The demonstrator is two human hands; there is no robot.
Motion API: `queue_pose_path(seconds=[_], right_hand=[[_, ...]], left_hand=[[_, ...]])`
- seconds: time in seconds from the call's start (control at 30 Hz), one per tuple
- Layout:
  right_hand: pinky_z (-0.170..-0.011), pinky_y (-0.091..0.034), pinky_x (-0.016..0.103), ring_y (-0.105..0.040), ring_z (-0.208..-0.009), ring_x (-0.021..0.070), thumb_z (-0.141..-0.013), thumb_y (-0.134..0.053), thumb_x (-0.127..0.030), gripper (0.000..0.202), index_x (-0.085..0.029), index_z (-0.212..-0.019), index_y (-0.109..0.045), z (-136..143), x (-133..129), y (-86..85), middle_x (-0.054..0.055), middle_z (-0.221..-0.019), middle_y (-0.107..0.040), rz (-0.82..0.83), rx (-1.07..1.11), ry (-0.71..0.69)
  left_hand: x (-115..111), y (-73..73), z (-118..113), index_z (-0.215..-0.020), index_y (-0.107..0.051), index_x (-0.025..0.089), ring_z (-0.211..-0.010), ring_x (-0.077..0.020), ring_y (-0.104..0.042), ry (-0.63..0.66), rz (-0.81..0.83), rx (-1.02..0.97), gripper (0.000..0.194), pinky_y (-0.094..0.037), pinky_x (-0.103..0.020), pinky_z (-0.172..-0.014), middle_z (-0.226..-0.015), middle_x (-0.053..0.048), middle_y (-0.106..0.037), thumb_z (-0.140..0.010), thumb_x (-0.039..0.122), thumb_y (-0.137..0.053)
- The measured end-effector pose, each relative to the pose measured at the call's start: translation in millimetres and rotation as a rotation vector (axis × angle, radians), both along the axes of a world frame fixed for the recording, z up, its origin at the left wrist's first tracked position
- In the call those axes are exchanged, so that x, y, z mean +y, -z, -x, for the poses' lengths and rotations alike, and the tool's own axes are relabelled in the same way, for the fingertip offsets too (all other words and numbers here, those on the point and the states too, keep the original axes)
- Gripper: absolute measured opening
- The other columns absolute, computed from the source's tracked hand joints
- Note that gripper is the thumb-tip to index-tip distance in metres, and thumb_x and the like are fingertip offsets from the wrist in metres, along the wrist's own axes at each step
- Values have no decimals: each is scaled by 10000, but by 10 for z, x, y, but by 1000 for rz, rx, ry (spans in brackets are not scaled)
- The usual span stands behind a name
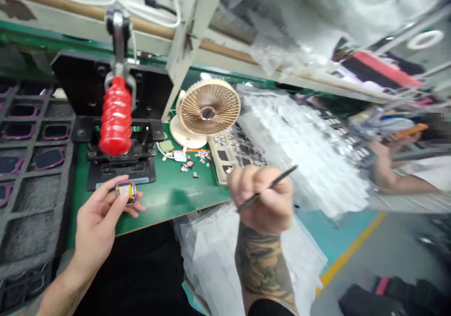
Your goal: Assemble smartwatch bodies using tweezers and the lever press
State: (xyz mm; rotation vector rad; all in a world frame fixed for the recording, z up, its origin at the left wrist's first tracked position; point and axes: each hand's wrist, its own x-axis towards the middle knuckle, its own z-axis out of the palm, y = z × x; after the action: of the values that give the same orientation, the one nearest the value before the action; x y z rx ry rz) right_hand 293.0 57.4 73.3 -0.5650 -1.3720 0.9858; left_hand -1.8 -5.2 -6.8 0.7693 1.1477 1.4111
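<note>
My left hand [100,212] grips a small purple-framed watch case [126,191] between thumb and fingers, over the green table's front edge. Its open back faces up and a yellow part shows inside. In my right hand [262,196], raised over the white bags, a thin dark pen-like tool [284,174] is clasped, slightly blurred. Just beyond my left hand stands a black toggle press with a red handle [116,119]. Small loose parts [190,164] lie scattered on the green tabletop [172,194] between the press and a fan.
A grey foam tray [38,191] on the left holds several purple-framed pieces. A cream fan [209,109] stands behind, beside a tray of small parts [221,158]. White plastic trays [299,142] lie to the right. At far right sits another person, whose arm [391,170] shows.
</note>
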Motion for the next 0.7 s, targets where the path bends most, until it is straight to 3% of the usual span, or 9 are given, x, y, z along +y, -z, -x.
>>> queue_pose_path(seconds=[0.07,0.13,0.2,0.23,0.3,0.4,0.5,0.6,0.7], right_hand=[[-473,-453,279,-487,-454,128,-921,-815,-344,238,-236,-785,-652,-445,201,-277,-54,-567,-517,-81,-37,107],[-474,-443,285,-505,-470,130,-856,-812,-339,240,-236,-746,-625,-833,512,-433,-40,-588,-550,-130,-85,374],[-517,-468,287,-564,-522,129,-853,-791,-347,208,-225,-779,-640,-1100,882,-468,-12,-653,-627,-165,-197,863],[-563,-514,307,-597,-549,138,-867,-778,-379,200,-212,-828,-675,-1177,1048,-450,3,-684,-666,-153,-304,1023],[-701,-605,356,-693,-671,167,-905,-772,-398,233,-173,-963,-752,-1212,1247,-371,40,-797,-744,-134,-410,1125],[-893,-665,433,-787,-962,224,-1028,-733,-400,249,-194,-1152,-798,-986,1080,-169,79,-1064,-800,-262,-504,1137],[-951,-668,453,-786,-1078,236,-1111,-670,-277,212,-281,-1283,-793,-533,547,127,53,-1152,-799,-521,-640,1050],[-878,-654,398,-775,-1014,217,-1096,-661,-138,353,-279,-1411,-738,-51,110,480,46,-1117,-806,-740,-962,604],[-846,-602,382,-745,-1014,220,-1115,-651,-127,268,-198,-1356,-743,285,-11,767,79,-1086,-810,-800,-1285,290]], left_hand=[[-7,8,2,-1390,-734,155,-827,-272,-870,54,-14,52,451,-719,-349,-690,-1075,-144,-886,-1049,423,-858],[7,16,-11,-1380,-735,165,-844,-266,-864,106,-24,108,440,-718,-352,-706,-1097,-140,-882,-1058,445,-842],[35,37,-34,-1432,-715,184,-864,-259,-862,137,-39,161,483,-715,-352,-726,-1122,-131,-879,-1066,478,-826],[47,56,-44,-1473,-696,195,-870,-255,-862,147,-44,180,519,-712,-352,-733,-1134,-126,-879,-1068,494,-819],[54,107,-50,-1516,-675,211,-894,-253,-864,167,-47,213,553,-709,-356,-756,-1176,-124,-880,-1073,516,-806],[20,178,-16,-1388,-746,205,-979,-262,-867,195,-46,271,436,-709,-361,-809,-1251,-137,-875,-1079,508,-800],[-19,187,33,-1289,-774,192,-1016,-275,-868,186,-70,300,363,-712,-363,-817,-1238,-142,-881,-1076,484,-811],[-27,131,43,-1282,-765,184,-986,-268,-869,170,-94,309,344,-710,-356,-802,-1199,-138,-888,-1081,460,-807],[-22,51,23,-1277,-765,185,-978,-257,-867,159,-97,329,336,-701,-339,-801,-1178,-124,-889,-1075,448,-816]])
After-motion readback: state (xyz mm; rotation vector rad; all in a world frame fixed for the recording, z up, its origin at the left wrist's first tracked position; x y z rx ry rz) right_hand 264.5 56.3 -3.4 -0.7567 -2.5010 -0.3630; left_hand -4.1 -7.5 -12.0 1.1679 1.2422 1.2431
